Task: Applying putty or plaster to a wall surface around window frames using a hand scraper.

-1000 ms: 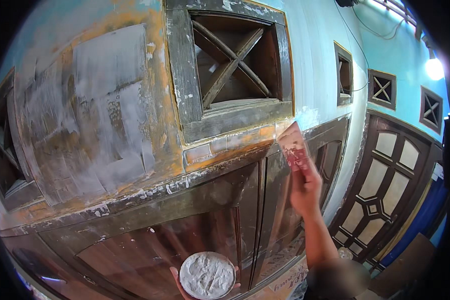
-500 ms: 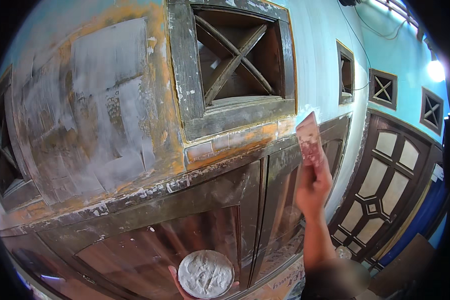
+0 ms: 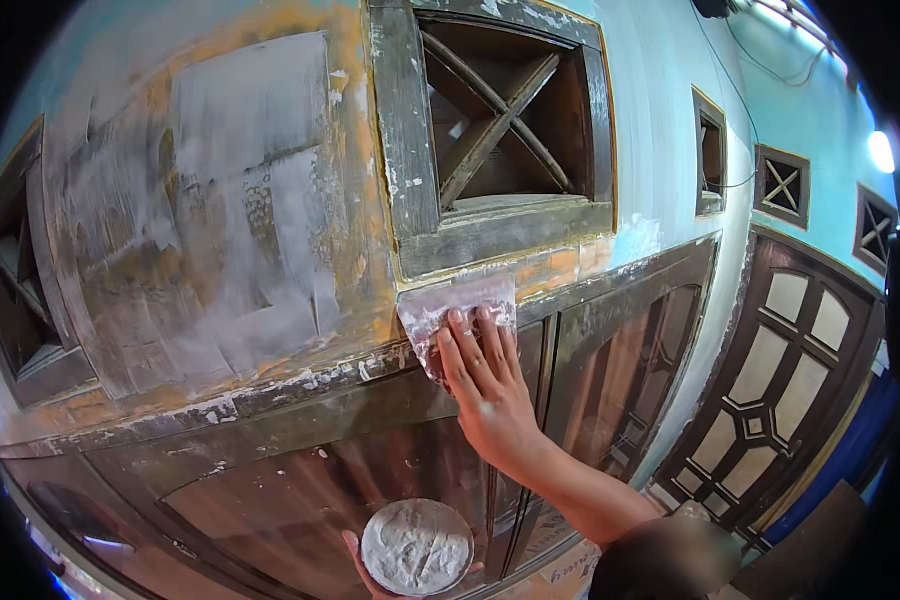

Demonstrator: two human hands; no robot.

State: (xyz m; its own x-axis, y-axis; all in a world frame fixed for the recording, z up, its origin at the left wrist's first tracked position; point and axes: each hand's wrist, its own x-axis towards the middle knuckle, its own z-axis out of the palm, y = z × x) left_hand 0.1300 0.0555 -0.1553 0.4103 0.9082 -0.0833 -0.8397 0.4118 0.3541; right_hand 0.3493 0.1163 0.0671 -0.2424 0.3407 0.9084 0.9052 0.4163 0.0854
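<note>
My right hand (image 3: 483,385) presses a flat, pinkish putty spreader (image 3: 457,303), smeared with white, against the wall strip just below the dark wooden vent frame (image 3: 510,235). Its fingers lie along the blade's face; the thumb is hidden. At the bottom, my left hand (image 3: 362,568) holds up a round bowl (image 3: 417,547) filled with white paste, with fingertips showing at both sides. The wall patch (image 3: 240,200) left of the vent is streaked with white filler over brown and orange.
Below the strip runs a brown wooden frame with glass panes (image 3: 310,500). A panelled door (image 3: 760,390) stands at the right, beside a blue curtain (image 3: 830,460). Smaller crossed vents (image 3: 782,186) sit above it, and a bright lamp (image 3: 880,152) glows at far right.
My right hand has brought the spreader left and down from the strip's right end to under the vent, turning its blade flat to the wall. The view has shifted slightly; the bowl stays low.
</note>
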